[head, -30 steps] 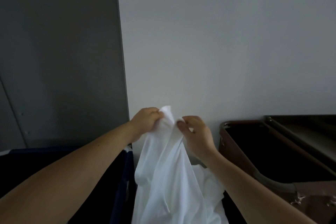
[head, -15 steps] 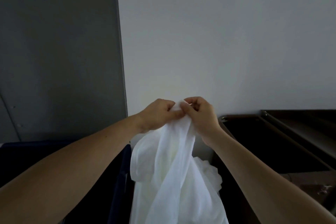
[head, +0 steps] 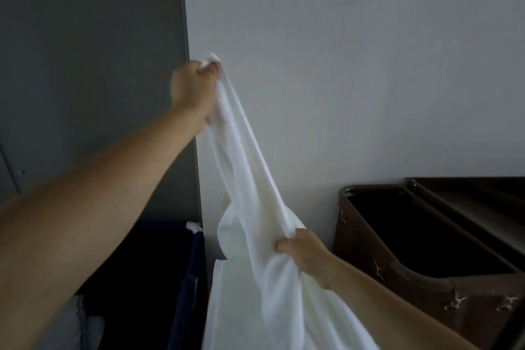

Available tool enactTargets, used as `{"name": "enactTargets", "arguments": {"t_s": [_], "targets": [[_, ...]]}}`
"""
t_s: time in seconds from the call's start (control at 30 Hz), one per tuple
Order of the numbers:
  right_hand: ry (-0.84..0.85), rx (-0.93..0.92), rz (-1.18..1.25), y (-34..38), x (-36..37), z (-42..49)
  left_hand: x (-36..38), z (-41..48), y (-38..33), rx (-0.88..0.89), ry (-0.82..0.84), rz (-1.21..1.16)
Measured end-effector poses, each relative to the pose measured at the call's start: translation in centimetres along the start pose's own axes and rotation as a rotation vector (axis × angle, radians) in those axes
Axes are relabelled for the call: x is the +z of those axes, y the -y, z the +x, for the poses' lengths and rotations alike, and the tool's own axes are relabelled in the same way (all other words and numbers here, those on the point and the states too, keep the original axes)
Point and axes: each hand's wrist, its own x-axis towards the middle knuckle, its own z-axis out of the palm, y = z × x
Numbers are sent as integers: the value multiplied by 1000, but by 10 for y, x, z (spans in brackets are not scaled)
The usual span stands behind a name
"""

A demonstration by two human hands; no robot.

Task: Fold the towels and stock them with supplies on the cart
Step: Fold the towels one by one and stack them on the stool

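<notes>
The white towel [head: 255,236] runs off the near edge, crumpled; left hand [head: 193,91] grip clamps its corner, right hand [head: 305,250] grip pinches its edge.

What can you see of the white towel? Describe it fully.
The white towel is plain, soft-looking cloth, unfolded, hanging in loose folds. The left hand grips a bunched corner high up; the right hand pinches its edge lower down, so that edge runs taut and slanted between them. The rest drapes below the frame, between a dark blue bin and a brown hamper.
</notes>
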Motion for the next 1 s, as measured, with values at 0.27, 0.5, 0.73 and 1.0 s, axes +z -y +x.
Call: {"name": "enactTargets", "arguments": {"t_s": [0.27, 0.5, 0.73, 1.0], "targets": [[-237, -296, 206, 123, -83, -11, -19, -5, 50, -110, 210, 168], [-60, -585, 68, 188, -45, -22, -30, -46, 27, -260, 1051, -538], [41, -468, -302, 141, -47, 5, -37, -49, 43, -299, 784, -404], [26, -78, -491, -1, -42, 37, -61, 22, 35, -333, 8, -325]]}}
